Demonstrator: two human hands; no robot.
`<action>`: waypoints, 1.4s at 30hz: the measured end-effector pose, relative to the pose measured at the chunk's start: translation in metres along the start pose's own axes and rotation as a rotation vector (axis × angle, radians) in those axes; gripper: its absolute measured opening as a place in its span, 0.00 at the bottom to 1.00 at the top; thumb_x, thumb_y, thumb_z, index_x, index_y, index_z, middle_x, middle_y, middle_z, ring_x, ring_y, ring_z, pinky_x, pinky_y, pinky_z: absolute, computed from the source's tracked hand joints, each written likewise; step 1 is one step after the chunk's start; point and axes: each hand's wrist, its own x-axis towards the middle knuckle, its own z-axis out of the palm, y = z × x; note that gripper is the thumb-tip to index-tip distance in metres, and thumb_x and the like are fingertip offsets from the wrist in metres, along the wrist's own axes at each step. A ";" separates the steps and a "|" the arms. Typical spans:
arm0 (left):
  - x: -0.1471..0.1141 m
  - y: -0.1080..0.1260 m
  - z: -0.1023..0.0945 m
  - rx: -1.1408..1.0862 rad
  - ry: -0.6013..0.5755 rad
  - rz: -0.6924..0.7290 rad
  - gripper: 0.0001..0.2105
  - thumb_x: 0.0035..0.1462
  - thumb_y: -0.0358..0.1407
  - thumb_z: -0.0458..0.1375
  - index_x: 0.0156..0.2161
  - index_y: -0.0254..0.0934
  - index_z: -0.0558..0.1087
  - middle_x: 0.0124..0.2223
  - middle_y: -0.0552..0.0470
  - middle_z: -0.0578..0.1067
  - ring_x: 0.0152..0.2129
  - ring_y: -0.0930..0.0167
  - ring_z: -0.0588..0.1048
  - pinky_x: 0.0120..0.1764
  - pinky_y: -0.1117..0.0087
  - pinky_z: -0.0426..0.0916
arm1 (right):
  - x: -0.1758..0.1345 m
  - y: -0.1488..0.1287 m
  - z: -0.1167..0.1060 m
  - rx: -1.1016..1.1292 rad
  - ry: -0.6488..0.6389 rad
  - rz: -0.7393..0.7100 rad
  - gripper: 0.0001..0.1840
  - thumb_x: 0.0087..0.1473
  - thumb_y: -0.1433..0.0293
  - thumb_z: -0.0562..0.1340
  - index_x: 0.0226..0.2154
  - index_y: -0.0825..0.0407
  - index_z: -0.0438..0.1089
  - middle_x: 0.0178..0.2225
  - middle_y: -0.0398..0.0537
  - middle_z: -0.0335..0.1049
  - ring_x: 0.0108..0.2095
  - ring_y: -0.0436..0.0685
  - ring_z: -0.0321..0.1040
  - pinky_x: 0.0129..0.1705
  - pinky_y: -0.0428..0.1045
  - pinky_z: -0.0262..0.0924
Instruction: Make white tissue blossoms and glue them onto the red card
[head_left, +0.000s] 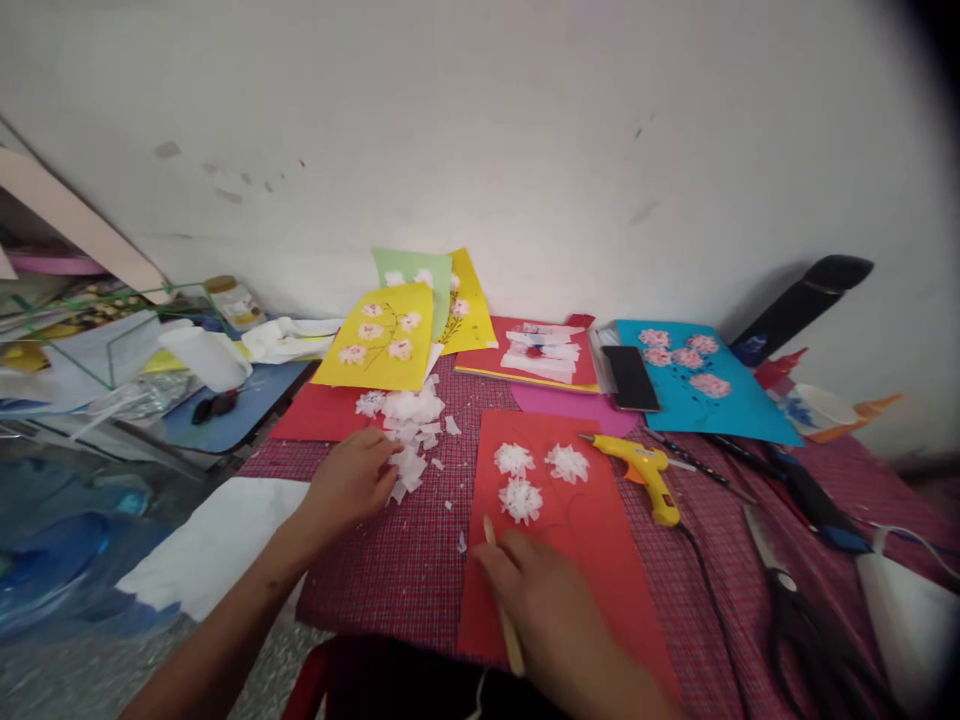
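Observation:
My left hand (358,478), fingers bent together, touches the edge of a pile of cut white paper pieces (412,408). Whether a piece is pinched between its fingertips is hidden. In my right hand (551,610) is a thin wooden stick (508,630), gripped between thumb and fingers and slanting over the left edge of a red sheet (589,525). Three ruffled white paper flowers (520,499) sit on the upper part of that sheet, with faint drawn lines beside them. A yellow hot glue gun (645,470) lies against the sheet's right edge, its nozzle over the paper.
Scissors (795,610), a white box (911,620) and pens (701,462) lie at the right. Behind are a phone (631,378), a blue flower sheet (739,395) and yellow flower sheets (382,345). A white sheet (217,540) hangs off the left side. The glue gun's cord (712,600) runs forward.

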 end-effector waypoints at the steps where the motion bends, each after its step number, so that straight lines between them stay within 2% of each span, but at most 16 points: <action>1: 0.002 0.002 0.000 0.010 -0.026 0.022 0.11 0.59 0.32 0.54 0.44 0.35 0.75 0.40 0.44 0.75 0.41 0.61 0.73 0.47 0.60 0.68 | 0.012 -0.006 -0.001 -0.046 -0.036 0.009 0.25 0.47 0.80 0.62 0.50 0.53 0.71 0.40 0.55 0.74 0.36 0.62 0.71 0.36 0.51 0.65; 4: 0.006 0.007 0.004 0.026 -0.062 0.042 0.09 0.58 0.32 0.53 0.40 0.35 0.75 0.39 0.44 0.75 0.40 0.61 0.72 0.46 0.61 0.68 | 0.029 -0.016 0.000 -0.129 -0.061 0.033 0.31 0.47 0.82 0.59 0.55 0.57 0.68 0.42 0.60 0.73 0.38 0.64 0.71 0.37 0.54 0.65; 7: 0.007 0.006 0.009 0.014 -0.045 0.006 0.10 0.62 0.33 0.50 0.35 0.36 0.74 0.36 0.45 0.74 0.36 0.63 0.73 0.43 0.62 0.68 | 0.017 -0.015 0.006 -0.073 -0.036 0.045 0.36 0.48 0.82 0.57 0.61 0.55 0.64 0.42 0.58 0.73 0.36 0.63 0.72 0.36 0.54 0.67; 11: 0.007 0.001 0.011 -0.058 0.005 -0.062 0.13 0.65 0.35 0.48 0.33 0.37 0.73 0.34 0.46 0.75 0.34 0.65 0.73 0.40 0.65 0.67 | -0.022 -0.002 0.012 0.081 0.148 0.050 0.24 0.57 0.79 0.54 0.54 0.53 0.69 0.40 0.55 0.76 0.35 0.59 0.74 0.37 0.52 0.70; 14: 0.005 0.002 0.004 -0.116 0.094 -0.138 0.13 0.65 0.38 0.49 0.35 0.37 0.74 0.35 0.47 0.77 0.34 0.66 0.74 0.39 0.67 0.66 | -0.050 0.016 0.011 0.123 0.295 0.025 0.18 0.60 0.77 0.53 0.50 0.52 0.70 0.40 0.56 0.77 0.35 0.58 0.76 0.37 0.51 0.72; 17: 0.001 0.017 -0.009 -0.241 0.202 -0.211 0.12 0.63 0.41 0.52 0.37 0.37 0.75 0.35 0.49 0.78 0.33 0.67 0.75 0.37 0.69 0.66 | -0.073 0.037 0.003 0.139 0.398 0.089 0.16 0.62 0.74 0.55 0.50 0.50 0.69 0.42 0.55 0.76 0.38 0.59 0.76 0.41 0.52 0.72; 19: -0.001 0.034 -0.017 -0.377 0.206 -0.239 0.12 0.62 0.43 0.55 0.37 0.39 0.76 0.35 0.53 0.79 0.31 0.68 0.75 0.35 0.71 0.67 | -0.085 0.053 -0.004 0.151 0.444 0.178 0.13 0.63 0.73 0.56 0.49 0.49 0.69 0.43 0.54 0.75 0.41 0.59 0.75 0.44 0.53 0.71; 22: 0.002 0.066 -0.022 -0.618 0.101 -0.239 0.11 0.60 0.44 0.57 0.37 0.40 0.76 0.32 0.56 0.79 0.28 0.70 0.75 0.32 0.72 0.67 | -0.098 0.081 -0.016 0.114 0.521 0.308 0.10 0.64 0.70 0.56 0.46 0.49 0.70 0.42 0.53 0.74 0.42 0.59 0.74 0.45 0.53 0.69; 26: 0.019 0.106 -0.016 -0.837 -0.100 -0.125 0.10 0.60 0.41 0.56 0.33 0.39 0.75 0.29 0.56 0.77 0.27 0.71 0.74 0.31 0.73 0.67 | -0.102 0.118 -0.029 -0.010 0.607 0.455 0.09 0.63 0.67 0.57 0.43 0.50 0.71 0.41 0.53 0.74 0.41 0.60 0.73 0.45 0.55 0.67; 29: 0.032 0.127 -0.008 -0.905 -0.133 -0.065 0.09 0.59 0.39 0.55 0.32 0.38 0.74 0.29 0.55 0.76 0.27 0.72 0.73 0.32 0.72 0.67 | -0.095 0.137 -0.034 -0.068 0.584 0.551 0.12 0.62 0.66 0.56 0.43 0.52 0.72 0.40 0.54 0.75 0.39 0.61 0.72 0.42 0.55 0.66; 32: 0.035 0.136 -0.002 -0.937 -0.146 -0.039 0.09 0.59 0.38 0.55 0.33 0.38 0.74 0.29 0.55 0.77 0.28 0.72 0.73 0.33 0.72 0.68 | -0.084 0.146 -0.037 -0.112 0.523 0.647 0.15 0.62 0.64 0.56 0.45 0.54 0.72 0.41 0.56 0.75 0.39 0.62 0.73 0.41 0.55 0.65; 36: 0.028 0.137 0.002 -0.920 -0.156 -0.005 0.08 0.58 0.36 0.54 0.34 0.39 0.76 0.31 0.53 0.79 0.29 0.71 0.75 0.34 0.70 0.69 | -0.064 0.150 -0.044 -0.180 0.398 0.760 0.18 0.63 0.60 0.56 0.48 0.54 0.70 0.44 0.59 0.76 0.42 0.64 0.74 0.39 0.53 0.63; 40: 0.017 0.136 0.002 -0.901 -0.174 -0.015 0.08 0.59 0.35 0.53 0.34 0.39 0.75 0.32 0.54 0.79 0.30 0.71 0.76 0.35 0.71 0.69 | -0.044 0.159 -0.053 -0.229 0.219 0.876 0.21 0.61 0.56 0.57 0.44 0.57 0.72 0.41 0.63 0.77 0.38 0.67 0.76 0.35 0.53 0.60; 42: 0.010 0.139 0.003 -0.898 -0.185 0.002 0.08 0.60 0.34 0.53 0.34 0.39 0.75 0.32 0.54 0.79 0.30 0.71 0.76 0.35 0.71 0.69 | -0.037 0.165 -0.057 -0.176 0.188 0.909 0.20 0.59 0.57 0.58 0.42 0.57 0.73 0.40 0.65 0.78 0.37 0.68 0.76 0.34 0.53 0.59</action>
